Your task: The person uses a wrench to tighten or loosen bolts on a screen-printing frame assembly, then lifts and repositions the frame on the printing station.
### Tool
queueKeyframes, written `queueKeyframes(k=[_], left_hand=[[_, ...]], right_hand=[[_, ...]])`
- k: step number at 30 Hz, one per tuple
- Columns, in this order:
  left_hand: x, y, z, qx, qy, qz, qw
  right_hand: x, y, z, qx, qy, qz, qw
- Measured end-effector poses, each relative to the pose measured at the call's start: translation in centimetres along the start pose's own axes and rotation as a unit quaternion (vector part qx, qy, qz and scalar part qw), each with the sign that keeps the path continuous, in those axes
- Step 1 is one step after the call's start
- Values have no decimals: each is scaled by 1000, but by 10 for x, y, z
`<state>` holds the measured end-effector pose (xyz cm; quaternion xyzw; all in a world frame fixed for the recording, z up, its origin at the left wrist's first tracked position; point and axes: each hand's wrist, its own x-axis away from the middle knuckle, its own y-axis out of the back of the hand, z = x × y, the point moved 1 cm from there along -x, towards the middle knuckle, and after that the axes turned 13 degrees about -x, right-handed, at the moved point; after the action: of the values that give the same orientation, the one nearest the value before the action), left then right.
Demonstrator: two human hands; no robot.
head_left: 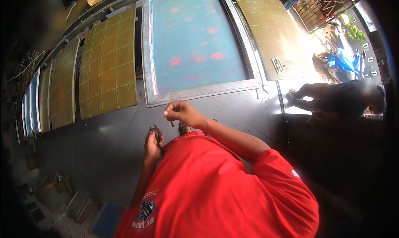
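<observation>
In my left hand (151, 148) is a dark fork-tipped metal hand tool (155, 132), its tip pointing away from me. My fingers wrap round its body. Close by on the right, my right hand (183, 113) is raised with thumb and fingertips pinched together. Whatever may be between those fingertips cannot be made out. Just beyond it lies the near edge of a large screen-printing frame (203, 90), grey-rimmed with teal mesh (195, 38) marked by reddish-pink flower-like patches. A small bolt-like piece (172, 123) shows just below the right hand.
Brown boards with green grid lines flank the frame, one on the left (109, 63) and one on the right (270, 34). A hinge-like metal plate (277, 65) lies on the right board. Another person (332, 98) and a blue motorbike (345, 65) are at the right. Grey tiles (237, 113) cover the floor.
</observation>
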<state>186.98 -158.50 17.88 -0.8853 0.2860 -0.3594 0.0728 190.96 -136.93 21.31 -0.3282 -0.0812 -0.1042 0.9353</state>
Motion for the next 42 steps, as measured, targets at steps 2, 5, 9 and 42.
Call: queueKeyframes(k=[2, 5, 9, 42], left_hand=[[10, -13, -12, -24, -39, -33, 998], [11, -45, -38, -60, -67, 12, 996], [-8, -110, -63, -65, -62, 109, 990], [-111, -220, -94, -572, -466, -280, 614]], right_hand=[[28, 21, 70, 36, 38, -56, 997], [51, 125, 148, 180, 200, -211, 940], [94, 280, 222, 424, 179, -461, 759], [203, 329, 167, 122, 179, -379, 900]])
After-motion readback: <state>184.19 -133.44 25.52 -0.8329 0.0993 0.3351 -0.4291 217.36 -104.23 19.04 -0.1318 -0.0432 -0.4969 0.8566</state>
